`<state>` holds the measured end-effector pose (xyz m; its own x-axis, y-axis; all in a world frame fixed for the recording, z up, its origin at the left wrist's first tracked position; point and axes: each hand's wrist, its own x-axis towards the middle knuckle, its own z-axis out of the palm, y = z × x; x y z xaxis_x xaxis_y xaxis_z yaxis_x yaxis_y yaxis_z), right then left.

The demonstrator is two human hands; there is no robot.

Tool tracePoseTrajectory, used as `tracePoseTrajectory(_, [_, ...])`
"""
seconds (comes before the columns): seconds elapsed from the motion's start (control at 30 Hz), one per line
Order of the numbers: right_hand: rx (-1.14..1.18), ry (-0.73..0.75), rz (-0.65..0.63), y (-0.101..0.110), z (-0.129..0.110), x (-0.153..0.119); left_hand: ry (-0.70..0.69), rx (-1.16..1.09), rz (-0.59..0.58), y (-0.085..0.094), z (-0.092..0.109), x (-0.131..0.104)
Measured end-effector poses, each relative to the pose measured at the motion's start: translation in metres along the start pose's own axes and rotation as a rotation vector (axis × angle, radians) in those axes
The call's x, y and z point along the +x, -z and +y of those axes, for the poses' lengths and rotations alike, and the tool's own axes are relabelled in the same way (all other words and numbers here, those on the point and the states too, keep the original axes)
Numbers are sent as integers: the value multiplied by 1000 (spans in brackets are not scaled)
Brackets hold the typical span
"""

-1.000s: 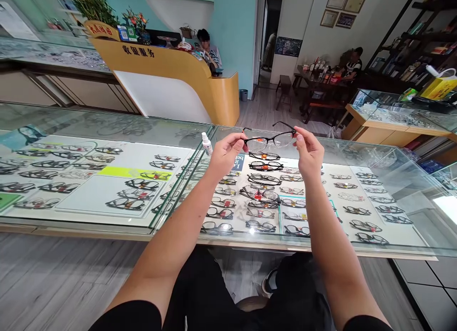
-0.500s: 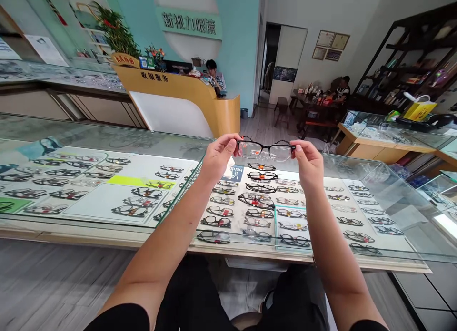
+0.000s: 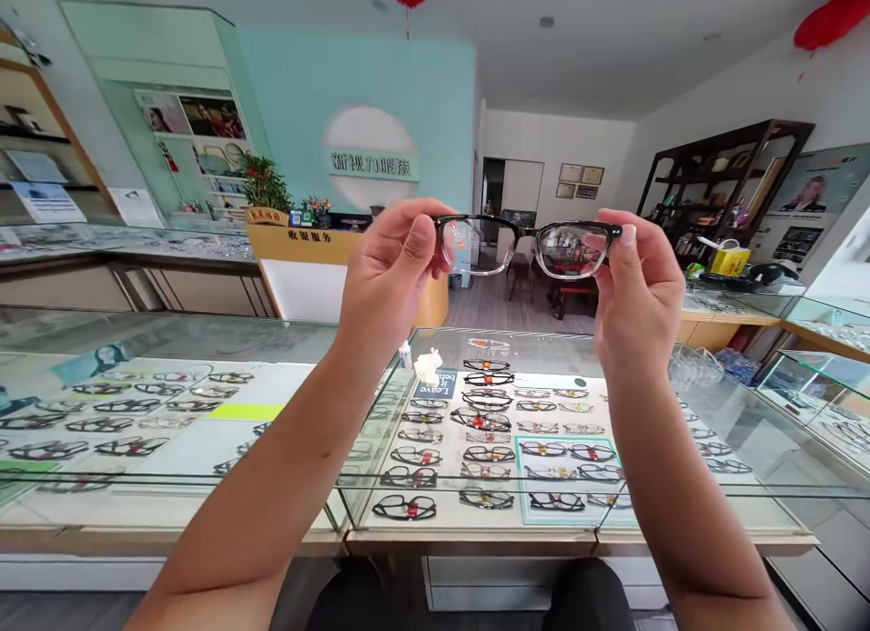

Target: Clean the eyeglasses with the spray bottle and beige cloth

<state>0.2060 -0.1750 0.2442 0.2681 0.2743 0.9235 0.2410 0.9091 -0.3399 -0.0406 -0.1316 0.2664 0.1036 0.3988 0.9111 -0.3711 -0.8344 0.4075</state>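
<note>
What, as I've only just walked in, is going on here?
Someone is holding up a pair of glasses, dark along the top and clear below, with the left grip at one end and the right grip at the other. Lower down, rows of eyeglasses lie in a glass display case. A crumpled white item and a small white bottle appear to rest on its top.
</note>
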Motion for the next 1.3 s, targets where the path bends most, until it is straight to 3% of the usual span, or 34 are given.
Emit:
tracePoseTrajectory(0.2, [-56,137,32,2,-44,-4,-118,-22,-11,-18,43,0])
tracePoseTrajectory(0.53, [51,78,160,1,-83,-8,-158,-2,-10,-29,68,-4])
tracePoseTrajectory(0.83, [97,62,280,2,-85,-7,-44,46,45,-39,72,-8])
tracePoseTrajectory(1.03, [74,57,262,5,-83,-8,40,150,116,-43,71,-11])
tracePoseTrajectory(1.3, [105,-19,267,5,-78,-10,81,68,93,-40,56,-10])
